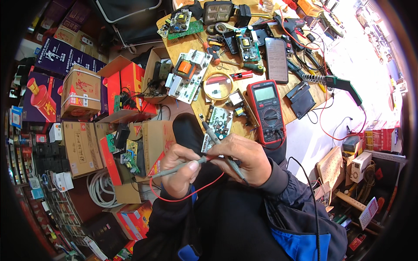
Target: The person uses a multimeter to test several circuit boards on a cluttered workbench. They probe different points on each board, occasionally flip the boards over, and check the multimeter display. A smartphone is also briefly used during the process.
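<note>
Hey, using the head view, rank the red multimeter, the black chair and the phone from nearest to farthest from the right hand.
From the right hand:
1. Red multimeter: just beyond the hand, slightly rightward.
2. Phone: past the multimeter, higher in the picture.
3. Black chair: upper left of the picture.

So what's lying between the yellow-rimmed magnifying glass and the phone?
In the head view, a slim red tool and a green-handled screwdriver lie between them.

Right-hand fingers (226, 148) hide the middle of one grey probe (211, 132).
</note>
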A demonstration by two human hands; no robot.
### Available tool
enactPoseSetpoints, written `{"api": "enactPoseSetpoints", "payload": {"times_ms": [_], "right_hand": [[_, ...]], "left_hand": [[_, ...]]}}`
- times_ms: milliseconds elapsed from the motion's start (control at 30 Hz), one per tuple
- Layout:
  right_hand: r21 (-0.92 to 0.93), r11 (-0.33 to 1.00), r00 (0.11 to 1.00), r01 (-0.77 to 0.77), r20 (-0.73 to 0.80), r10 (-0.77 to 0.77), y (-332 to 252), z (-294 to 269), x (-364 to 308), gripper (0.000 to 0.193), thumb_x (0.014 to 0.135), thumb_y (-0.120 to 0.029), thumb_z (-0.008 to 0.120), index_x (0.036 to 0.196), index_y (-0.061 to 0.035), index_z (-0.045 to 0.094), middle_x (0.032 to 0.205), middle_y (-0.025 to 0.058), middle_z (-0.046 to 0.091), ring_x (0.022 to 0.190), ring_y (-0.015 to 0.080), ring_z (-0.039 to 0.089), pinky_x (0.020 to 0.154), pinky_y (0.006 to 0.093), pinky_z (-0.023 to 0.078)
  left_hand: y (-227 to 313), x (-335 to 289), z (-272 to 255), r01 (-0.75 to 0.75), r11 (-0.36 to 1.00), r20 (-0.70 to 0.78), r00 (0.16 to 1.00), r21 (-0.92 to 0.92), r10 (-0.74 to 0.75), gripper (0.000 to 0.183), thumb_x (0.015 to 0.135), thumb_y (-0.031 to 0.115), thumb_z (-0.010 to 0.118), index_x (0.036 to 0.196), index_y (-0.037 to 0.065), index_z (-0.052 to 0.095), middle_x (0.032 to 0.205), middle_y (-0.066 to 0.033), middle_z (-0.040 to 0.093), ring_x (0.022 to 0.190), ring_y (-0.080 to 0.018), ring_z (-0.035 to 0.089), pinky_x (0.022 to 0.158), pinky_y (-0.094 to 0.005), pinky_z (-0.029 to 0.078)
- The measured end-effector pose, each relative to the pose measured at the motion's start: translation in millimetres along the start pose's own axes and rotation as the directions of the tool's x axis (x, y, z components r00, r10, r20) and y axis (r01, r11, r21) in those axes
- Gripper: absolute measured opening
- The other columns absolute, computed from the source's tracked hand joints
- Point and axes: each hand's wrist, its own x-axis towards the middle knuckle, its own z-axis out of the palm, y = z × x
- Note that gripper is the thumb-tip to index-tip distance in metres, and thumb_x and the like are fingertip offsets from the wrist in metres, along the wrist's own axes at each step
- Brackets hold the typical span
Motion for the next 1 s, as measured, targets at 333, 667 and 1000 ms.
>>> {"api": "enactPoseSetpoints", "payload": {"times_ms": [333, 667, 1000], "right_hand": [[0.132, 0.986, 0.994, -0.098, -0.041, 0.104, -0.7, -6.0, -2.3, 0.022, 0.089, 0.008, 0.084, 0.109, -0.0023, 0.079, 0.095, 0.0108, 0.078, 0.083, 0.0264, 0.074, 0.073, 0.0364, 0.057], [0.113, 0.988, 0.992, -0.108, -0.055, 0.115, -3.5, -6.1, -5.6, 0.023, 0.088, 0.007, 0.086, 0.108, -0.0033, 0.081, 0.092, 0.0116, 0.078, 0.083, 0.0262, 0.076, 0.074, 0.0354, 0.059], [0.118, 0.986, 0.986, -0.116, -0.110, 0.129, -3.5, -20.5, -10.9, 0.022, 0.093, 0.006, 0.082, 0.113, -0.0024, 0.080, 0.098, 0.0121, 0.080, 0.087, 0.0236, 0.077, 0.077, 0.0339, 0.059]], "left_hand": [[-4.8, 4.7, 2.8, -0.051, 0.997, 0.043, 0.998, 0.056, 0.048, 0.021, 0.099, 0.004, 0.069, 0.113, 0.000, 0.055, 0.087, -0.0127, 0.067, 0.064, -0.0133, 0.059, 0.056, -0.0280, 0.051], [-8.3, 1.4, 0.2, -0.095, 0.995, 0.081, 0.992, 0.023, 0.093, 0.018, 0.100, -0.001, 0.071, 0.114, -0.006, 0.061, 0.093, -0.0175, 0.068, 0.073, -0.0215, 0.072, 0.068, -0.0344, 0.062], [-4.4, 0.3, -2.4, -0.123, 0.992, 0.024, 0.992, -0.035, 0.124, 0.018, 0.104, 0.003, 0.061, 0.120, -0.005, 0.056, 0.097, -0.0214, 0.072, 0.076, -0.0263, 0.074, 0.071, -0.0373, 0.065]]}}
